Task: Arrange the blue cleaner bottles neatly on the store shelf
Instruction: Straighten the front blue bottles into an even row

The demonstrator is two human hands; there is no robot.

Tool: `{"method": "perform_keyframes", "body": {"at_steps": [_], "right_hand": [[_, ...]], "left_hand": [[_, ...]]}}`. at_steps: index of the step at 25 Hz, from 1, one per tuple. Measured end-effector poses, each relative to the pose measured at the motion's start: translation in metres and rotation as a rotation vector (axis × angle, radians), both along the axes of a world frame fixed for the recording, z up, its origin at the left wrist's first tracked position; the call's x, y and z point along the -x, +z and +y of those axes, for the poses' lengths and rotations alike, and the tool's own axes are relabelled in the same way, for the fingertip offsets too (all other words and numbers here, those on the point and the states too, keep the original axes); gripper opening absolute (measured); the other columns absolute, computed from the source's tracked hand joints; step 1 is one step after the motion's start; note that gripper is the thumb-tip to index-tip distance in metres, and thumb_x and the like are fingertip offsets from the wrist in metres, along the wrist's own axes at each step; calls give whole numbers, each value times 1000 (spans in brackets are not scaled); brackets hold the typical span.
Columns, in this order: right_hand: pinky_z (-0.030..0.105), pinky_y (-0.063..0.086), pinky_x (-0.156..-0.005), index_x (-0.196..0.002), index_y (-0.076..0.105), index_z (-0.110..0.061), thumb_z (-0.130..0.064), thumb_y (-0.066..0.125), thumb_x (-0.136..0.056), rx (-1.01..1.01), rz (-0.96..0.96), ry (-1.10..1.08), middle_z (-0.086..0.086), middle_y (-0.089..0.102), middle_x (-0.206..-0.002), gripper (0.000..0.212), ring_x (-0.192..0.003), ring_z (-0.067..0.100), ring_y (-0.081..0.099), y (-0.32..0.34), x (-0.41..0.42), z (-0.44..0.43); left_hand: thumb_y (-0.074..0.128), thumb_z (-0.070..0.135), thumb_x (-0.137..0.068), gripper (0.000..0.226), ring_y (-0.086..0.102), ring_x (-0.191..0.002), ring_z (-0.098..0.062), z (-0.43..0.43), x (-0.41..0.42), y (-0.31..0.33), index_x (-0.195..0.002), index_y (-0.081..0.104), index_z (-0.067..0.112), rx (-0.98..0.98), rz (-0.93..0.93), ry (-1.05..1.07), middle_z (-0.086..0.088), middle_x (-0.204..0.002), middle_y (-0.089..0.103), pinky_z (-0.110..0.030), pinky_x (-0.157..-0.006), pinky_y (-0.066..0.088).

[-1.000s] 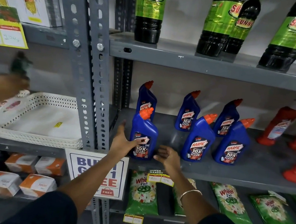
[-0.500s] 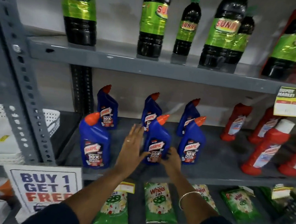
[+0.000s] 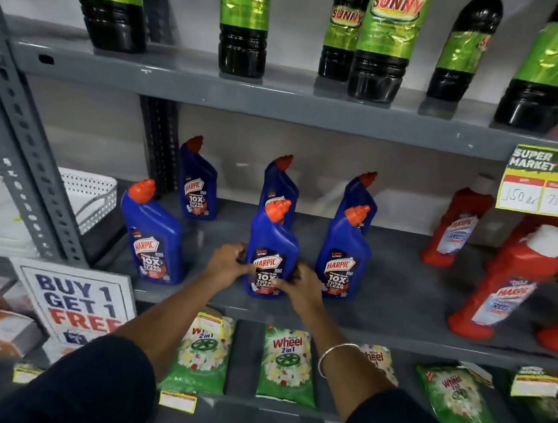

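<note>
Several blue cleaner bottles with orange caps stand upright on the grey middle shelf (image 3: 398, 301) in two rows. The front middle bottle (image 3: 273, 241) is gripped low down from both sides: my left hand (image 3: 228, 263) holds its left side and my right hand (image 3: 301, 286) its right side. In the front row a bottle (image 3: 154, 233) stands to the left and another (image 3: 343, 251) to the right. Behind them stand a back left bottle (image 3: 198, 183), a back middle bottle (image 3: 279, 180) and a back right bottle (image 3: 361, 192), the last two partly hidden.
Red cleaner bottles (image 3: 502, 284) stand at the right of the same shelf. Dark green-labelled bottles (image 3: 382, 40) fill the shelf above. Green detergent packets (image 3: 287, 362) lie below. A "Buy 1 Get 1 Free" sign (image 3: 74, 300), a slotted upright (image 3: 27, 159) and a white basket (image 3: 92, 193) are at left.
My view has shifted right along the shelf. Both hands left the front left bottle, moved right, and have closed on the front middle bottle.
</note>
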State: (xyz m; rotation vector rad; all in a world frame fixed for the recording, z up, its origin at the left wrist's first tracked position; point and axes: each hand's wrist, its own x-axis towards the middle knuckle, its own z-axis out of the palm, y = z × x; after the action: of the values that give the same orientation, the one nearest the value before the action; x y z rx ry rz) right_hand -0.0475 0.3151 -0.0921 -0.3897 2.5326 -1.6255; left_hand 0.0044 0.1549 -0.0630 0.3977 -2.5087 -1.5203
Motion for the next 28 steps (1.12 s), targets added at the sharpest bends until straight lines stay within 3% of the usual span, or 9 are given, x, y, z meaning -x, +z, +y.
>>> {"method": "perform_keyframes", "body": {"at_steps": [5, 10, 18, 21, 23, 25, 26, 28], "right_hand": [[27, 49, -74, -108, 61, 1, -7, 78, -69, 1, 3, 18, 18, 70, -109, 44, -99, 28, 66, 1, -9, 4], [37, 54, -85, -109, 60, 0, -7, 77, -69, -6, -25, 18, 19, 69, -111, 44, -101, 30, 66, 4, -11, 4], [34, 51, -88, -114, 57, 0, -9, 77, -71, -6, -31, -12, 18, 67, -116, 49, -106, 28, 64, 3, -16, 1], [34, 51, -89, -117, 56, -1, -10, 78, -70, -23, -49, 6, 18, 66, -118, 52, -107, 28, 63, 4, -16, 2], [38, 50, -95, -120, 54, 0, -12, 79, -69, -41, -75, 5, 16, 64, -121, 58, -111, 29, 61, 6, -17, 8], [37, 50, -94, -113, 58, 0, -12, 79, -69, -31, -83, -61, 16, 65, -117, 50, -110, 29, 61, 6, -15, 22], [33, 50, -87, -103, 63, -2, -13, 79, -70, -29, -67, -127, 17, 68, -111, 39, -106, 29, 63, 6, -13, 33], [28, 47, -73, -74, 60, -14, -19, 80, -69, -47, -26, -301, 17, 71, -98, 21, -93, 28, 66, 6, -9, 61]], "left_hand": [[71, 0, -71, 39, 63, -101, -34, 2, -9, -1, -108, 59, -4, 6, -1, 2, -24, -110, 66, -51, -95, 49], [71, 2, -71, 36, 65, -97, -30, 5, -12, -2, -105, 61, 0, 35, 14, 16, -21, -107, 69, -43, -92, 52], [72, 5, -71, 39, 66, -97, -28, -1, -10, -5, -108, 60, 5, -11, -22, 1, -18, -108, 69, -47, -90, 53], [72, 7, -71, 39, 64, -100, -27, -1, -8, -4, -108, 59, 5, 41, -17, -28, -17, -111, 68, -40, -92, 52], [74, 10, -69, 56, 57, -114, -27, 1, -9, -7, -120, 51, 5, 95, 16, -37, -16, -124, 60, -33, -96, 46], [78, 17, -64, 86, 36, -132, -26, 5, -18, -10, -135, 31, 9, 228, 163, 50, -13, -143, 38, -37, -107, 34], [79, 23, -62, 92, 27, -137, -27, 9, -23, -12, -137, 26, 11, 394, 295, 101, -12, -147, 29, -42, -111, 28], [74, 36, -65, 86, 16, -138, -28, 27, -30, -17, -133, 28, 11, 794, 562, 105, -12, -144, 25, -50, -108, 23]]}}
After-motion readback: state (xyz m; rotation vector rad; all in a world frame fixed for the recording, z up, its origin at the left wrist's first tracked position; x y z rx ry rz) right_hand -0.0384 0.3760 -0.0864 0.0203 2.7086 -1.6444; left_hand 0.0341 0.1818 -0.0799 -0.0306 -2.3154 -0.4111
